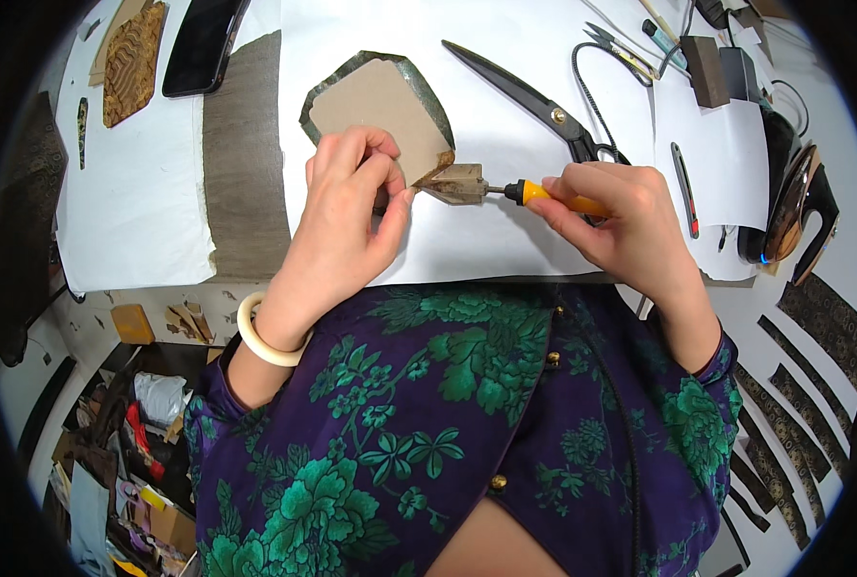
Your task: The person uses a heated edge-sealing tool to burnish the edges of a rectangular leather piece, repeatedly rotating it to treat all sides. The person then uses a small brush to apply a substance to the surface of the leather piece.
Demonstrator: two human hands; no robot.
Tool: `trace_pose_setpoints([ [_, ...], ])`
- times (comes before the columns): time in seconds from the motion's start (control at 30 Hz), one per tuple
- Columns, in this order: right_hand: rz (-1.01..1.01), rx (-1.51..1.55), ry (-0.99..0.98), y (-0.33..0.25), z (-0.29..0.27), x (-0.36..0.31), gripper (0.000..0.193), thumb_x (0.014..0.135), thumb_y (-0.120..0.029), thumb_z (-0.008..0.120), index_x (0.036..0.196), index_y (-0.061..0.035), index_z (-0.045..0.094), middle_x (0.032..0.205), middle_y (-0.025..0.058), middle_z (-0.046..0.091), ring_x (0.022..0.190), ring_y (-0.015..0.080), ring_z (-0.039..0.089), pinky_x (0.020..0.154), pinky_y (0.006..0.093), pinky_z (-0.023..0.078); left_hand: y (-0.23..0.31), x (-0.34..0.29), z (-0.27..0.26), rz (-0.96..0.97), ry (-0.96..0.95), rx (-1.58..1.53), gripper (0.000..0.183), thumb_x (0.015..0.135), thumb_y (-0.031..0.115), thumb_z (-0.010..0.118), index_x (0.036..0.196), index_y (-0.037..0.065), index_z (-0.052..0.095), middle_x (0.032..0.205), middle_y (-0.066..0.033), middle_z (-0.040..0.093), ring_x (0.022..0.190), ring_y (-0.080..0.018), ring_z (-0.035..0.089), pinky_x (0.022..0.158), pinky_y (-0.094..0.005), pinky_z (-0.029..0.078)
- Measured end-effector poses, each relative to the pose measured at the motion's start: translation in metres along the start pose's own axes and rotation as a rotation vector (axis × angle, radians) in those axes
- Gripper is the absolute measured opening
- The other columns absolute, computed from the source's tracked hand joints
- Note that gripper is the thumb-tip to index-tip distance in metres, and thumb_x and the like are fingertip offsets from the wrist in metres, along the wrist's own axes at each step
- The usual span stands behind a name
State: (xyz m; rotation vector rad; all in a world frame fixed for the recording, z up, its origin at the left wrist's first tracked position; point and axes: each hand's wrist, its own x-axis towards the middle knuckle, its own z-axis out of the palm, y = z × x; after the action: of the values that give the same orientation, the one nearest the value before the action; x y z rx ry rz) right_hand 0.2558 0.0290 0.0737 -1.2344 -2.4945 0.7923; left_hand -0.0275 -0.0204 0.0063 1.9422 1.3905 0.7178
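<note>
Card, matte beige, glossy backing, pointed tool

1 yellow-handled tool in right grip

2 hnds | 1 yel-hdl tool | 1 ctr card | 1 phn | 1 bngl

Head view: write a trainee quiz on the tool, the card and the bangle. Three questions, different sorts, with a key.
1. Which hand holds the yellow-handled tool?
2. True or false: the cream bangle circles the left wrist.
3. Choose one. What shows around the edge of the beige card?
A) a phone
B) a dark sheet
C) scissors

Key:
1. The right hand.
2. True.
3. B.
</note>
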Motion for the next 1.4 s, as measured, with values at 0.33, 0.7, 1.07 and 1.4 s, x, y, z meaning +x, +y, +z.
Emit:
trace_pose_setpoints([
  [0.33, -0.028, 0.126, 0.042, 0.010, 0.006, -0.009, 0.018, 0.088, -0.011, 0.086, 0.084, 0.0029, 0.074, 0.070, 0.0102, 0.070, 0.057, 0.0198, 0.064, 0.053, 0.0279, 0.048, -0.001, 0.005, -0.004, 0.017, -0.029, -0.015, 0.006, 0.087, 0.002, 0.067, 0.089, 0.000, 0.061, 0.114, -0.0136, 0.056, 0.111, -0.0323, 0.052, 0.101, -0.0425, 0.039],
  [0.7, -0.069, 0.017, 0.013, 0.010, 0.002, 0.007, 0.021, 0.089, -0.021, 0.083, 0.081, -0.0064, 0.071, 0.067, 0.0065, 0.068, 0.057, 0.0245, 0.066, 0.052, 0.0334, 0.049, -0.002, 0.006, -0.004, 0.014, -0.027, -0.010, 0.008, 0.086, 0.001, 0.068, 0.088, 0.000, 0.060, 0.112, -0.0125, 0.057, 0.110, -0.0323, 0.052, 0.100, -0.0420, 0.040],
  [1.07, -0.099, 0.080, -0.073, 0.007, 0.005, 0.007, 0.018, 0.089, -0.013, 0.085, 0.083, -0.0003, 0.072, 0.075, 0.0099, 0.074, 0.064, 0.0209, 0.071, 0.054, 0.0276, 0.051, -0.006, 0.012, -0.016, 0.004, -0.145, -0.007, 0.011, 0.086, -0.006, 0.071, 0.089, -0.002, 0.061, 0.113, -0.0118, 0.056, 0.109, -0.0305, 0.053, 0.097, -0.0380, 0.046],
  [1.4, -0.111, 0.034, 0.044, -0.004, 0.017, 0.004, 0.019, 0.091, -0.021, 0.080, 0.081, -0.0094, 0.068, 0.065, 0.0052, 0.064, 0.053, 0.0249, 0.062, 0.049, 0.0353, 0.046, -0.009, 0.013, -0.019, 0.042, -0.169, 0.007, 0.013, 0.089, -0.010, 0.063, 0.097, -0.001, 0.059, 0.112, -0.0111, 0.056, 0.108, -0.0310, 0.054, 0.097, -0.0368, 0.046],
])
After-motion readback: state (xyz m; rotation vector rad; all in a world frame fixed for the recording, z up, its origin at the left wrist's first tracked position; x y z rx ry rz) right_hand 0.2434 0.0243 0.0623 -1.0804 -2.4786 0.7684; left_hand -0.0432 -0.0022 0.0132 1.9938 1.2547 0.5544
